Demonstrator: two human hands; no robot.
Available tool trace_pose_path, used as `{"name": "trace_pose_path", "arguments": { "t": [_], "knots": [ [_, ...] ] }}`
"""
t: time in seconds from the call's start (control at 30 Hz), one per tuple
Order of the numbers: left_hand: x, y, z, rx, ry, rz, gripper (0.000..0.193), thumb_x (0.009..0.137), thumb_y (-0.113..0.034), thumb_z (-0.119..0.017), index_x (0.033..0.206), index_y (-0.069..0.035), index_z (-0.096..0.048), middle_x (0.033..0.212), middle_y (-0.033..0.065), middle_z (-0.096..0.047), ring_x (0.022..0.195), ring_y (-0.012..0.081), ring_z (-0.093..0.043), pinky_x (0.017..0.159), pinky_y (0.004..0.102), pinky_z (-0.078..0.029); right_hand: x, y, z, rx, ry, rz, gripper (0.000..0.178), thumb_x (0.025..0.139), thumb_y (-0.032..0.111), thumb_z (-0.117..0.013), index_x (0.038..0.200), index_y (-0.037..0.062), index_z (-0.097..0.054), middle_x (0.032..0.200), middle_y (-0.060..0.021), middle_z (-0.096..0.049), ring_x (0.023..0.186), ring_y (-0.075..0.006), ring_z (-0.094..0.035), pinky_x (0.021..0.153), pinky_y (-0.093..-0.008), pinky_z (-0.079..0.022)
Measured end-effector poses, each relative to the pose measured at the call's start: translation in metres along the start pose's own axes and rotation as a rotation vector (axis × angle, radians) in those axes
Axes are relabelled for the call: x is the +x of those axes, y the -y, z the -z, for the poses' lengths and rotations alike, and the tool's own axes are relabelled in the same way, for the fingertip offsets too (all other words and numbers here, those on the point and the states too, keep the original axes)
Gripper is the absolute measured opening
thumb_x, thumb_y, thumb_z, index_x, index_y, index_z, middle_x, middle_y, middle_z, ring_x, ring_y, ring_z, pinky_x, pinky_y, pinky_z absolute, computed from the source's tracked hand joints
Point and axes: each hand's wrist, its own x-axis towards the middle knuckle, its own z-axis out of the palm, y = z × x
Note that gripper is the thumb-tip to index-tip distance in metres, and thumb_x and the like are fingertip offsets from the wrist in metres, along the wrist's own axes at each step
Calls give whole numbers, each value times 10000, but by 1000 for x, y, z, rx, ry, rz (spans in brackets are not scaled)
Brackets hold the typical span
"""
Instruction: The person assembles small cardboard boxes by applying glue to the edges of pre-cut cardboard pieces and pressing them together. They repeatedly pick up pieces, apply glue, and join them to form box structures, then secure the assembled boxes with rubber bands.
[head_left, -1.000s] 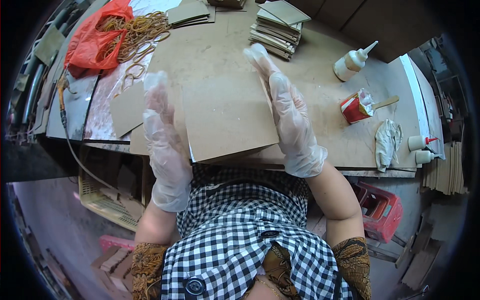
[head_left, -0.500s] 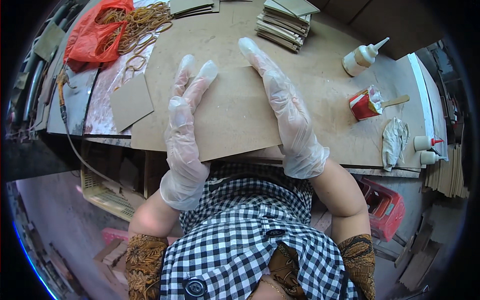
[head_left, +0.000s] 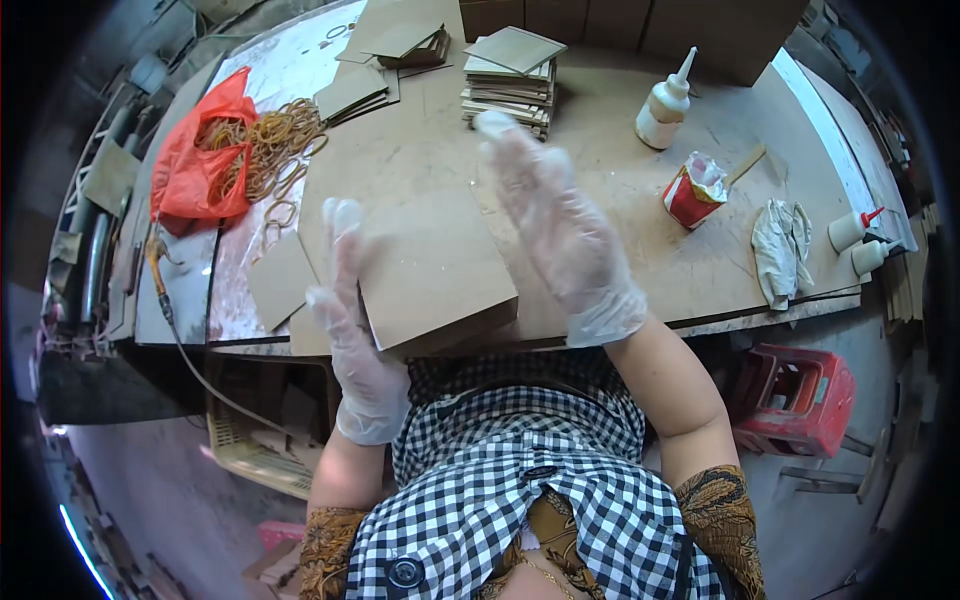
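A flat brown square box or block (head_left: pixel 440 265) rests near the front edge of the table, with its right and front sides showing some thickness. Along its left side is my left hand (head_left: pixel 358 325) in a thin clear glove, fingers stretched and thumb apart; whether it touches the side I cannot tell. My right hand (head_left: pixel 560 215), gloved the same way, hovers right of the box with its fingers straight and nothing in them. Beyond its fingertips stands a stack of thin square boards (head_left: pixel 510 85). A loose brown board (head_left: pixel 282 282) lies left of my left hand.
At the left, a red plastic bag (head_left: pixel 200 150) spills rubber bands (head_left: pixel 270 140). To the right are a glue bottle (head_left: pixel 663 108), a red cup (head_left: pixel 693 195) with white paste and a stick, a cloth (head_left: pixel 782 255) and small bottles (head_left: pixel 850 230). A red stool (head_left: pixel 798 400) stands below.
My hands have moved apart from the brown piece, the right one outward to the right. The piece now shows its thick sides. The whole view has shifted, bringing more of the table's far side in.
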Motion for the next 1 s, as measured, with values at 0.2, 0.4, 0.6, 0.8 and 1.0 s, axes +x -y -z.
{"name": "trace_pose_path", "arguments": {
  "t": [0.2,0.4,0.6,0.8,1.0],
  "knots": [
    [-6,4,25,108,63,-104,980,876,-742,-441,1576,-141,-107,1614,127,-192,1466,279,-250,1195,448,-209,-36,52,37,-258,-133,246,508,1059,291,-359,1447,-36,-394,1532,-168,-373,1440,-265,-323,1215,-379,-184],
    [-8,7,44,131,259,26,1337,590,-472,-888,1584,-208,-34,1647,83,-54,1488,265,-181,1193,442,-209,-102,105,86,-999,-607,545,450,1024,222,-449,1383,-47,-485,1406,-179,-512,1334,-262,-457,1155,-376,-303],
    [-8,9,57,98,301,218,1506,446,-291,-963,1581,-195,22,1653,86,18,1503,252,-104,1196,445,-186,-120,192,173,-2637,-1086,327,625,904,375,-620,1434,79,-470,1485,-184,-438,1401,-302,-369,1137,-437,-302],
    [13,13,68,145,447,104,1541,437,-337,-966,1572,-114,52,1647,136,51,1510,247,-30,1201,407,-96,-145,228,261,-2331,-792,138,595,904,371,-609,1389,43,-503,1442,-172,-480,1344,-321,-412,1120,-407,-324],
    [29,-3,73,411,551,-126,1432,433,-450,-945,1574,-158,-130,1644,150,34,1516,276,-8,1206,443,-119,-140,228,146,-1311,-931,195,292,928,107,-538,1152,-45,-647,1117,-123,-687,958,-200,-665,875,-298,-516]
  ]
}}
